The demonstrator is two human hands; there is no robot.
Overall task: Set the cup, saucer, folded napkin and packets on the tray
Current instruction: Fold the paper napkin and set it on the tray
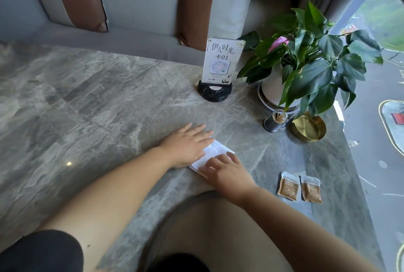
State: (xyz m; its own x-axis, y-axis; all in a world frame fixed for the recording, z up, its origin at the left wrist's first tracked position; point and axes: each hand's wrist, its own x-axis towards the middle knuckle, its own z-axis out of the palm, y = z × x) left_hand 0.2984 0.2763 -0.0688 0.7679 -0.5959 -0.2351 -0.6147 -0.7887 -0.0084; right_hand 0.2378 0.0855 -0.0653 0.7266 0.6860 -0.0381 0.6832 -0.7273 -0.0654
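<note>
A white folded napkin [215, 151] lies flat on the grey marble table [98, 107]. My left hand [185, 145] rests palm down on its left part, fingers spread. My right hand [225, 171] presses on its near right edge with the fingertips. Two brown packets [300, 187] lie side by side on the table to the right of my right hand. No cup, saucer or tray is in view.
A table sign in a black base [215, 91] stands at the back. A potted plant [306, 62], a toothpick holder [274, 122] and a gold dish [309, 129] sit at the right. A sofa with cushions [131, 9] runs behind the table.
</note>
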